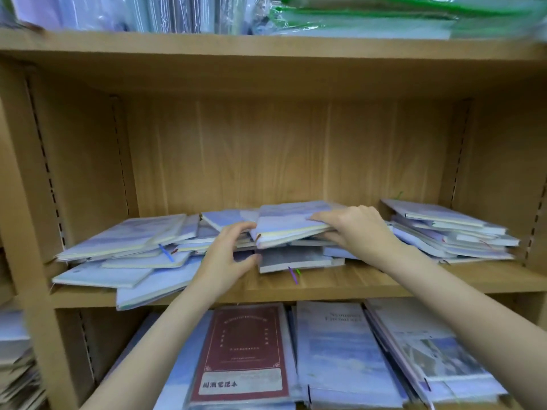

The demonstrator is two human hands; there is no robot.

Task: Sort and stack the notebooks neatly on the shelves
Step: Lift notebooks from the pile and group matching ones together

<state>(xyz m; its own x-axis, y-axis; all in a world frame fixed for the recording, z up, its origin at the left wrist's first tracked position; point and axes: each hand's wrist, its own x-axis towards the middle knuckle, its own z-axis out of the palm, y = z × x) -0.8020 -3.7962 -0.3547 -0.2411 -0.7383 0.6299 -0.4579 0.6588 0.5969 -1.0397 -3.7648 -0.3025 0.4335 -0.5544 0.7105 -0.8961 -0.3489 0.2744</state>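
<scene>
Stationery shop, by the look of my surroundings: wooden shelves (pixel 296 287) with peg-hole sides, many identical pale notebooks (pixel 127 241) still in plastic wrap, a maroon notebook (pixel 245 353) below, wrapped folders (pixel 370 19) stocked above.

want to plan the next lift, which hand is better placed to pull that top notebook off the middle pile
Right. The right hand already lies over the top notebook, fingers on its cover and thumb beneath its edge. The left hand is curled open at the pile's left end, holding nothing.
</scene>
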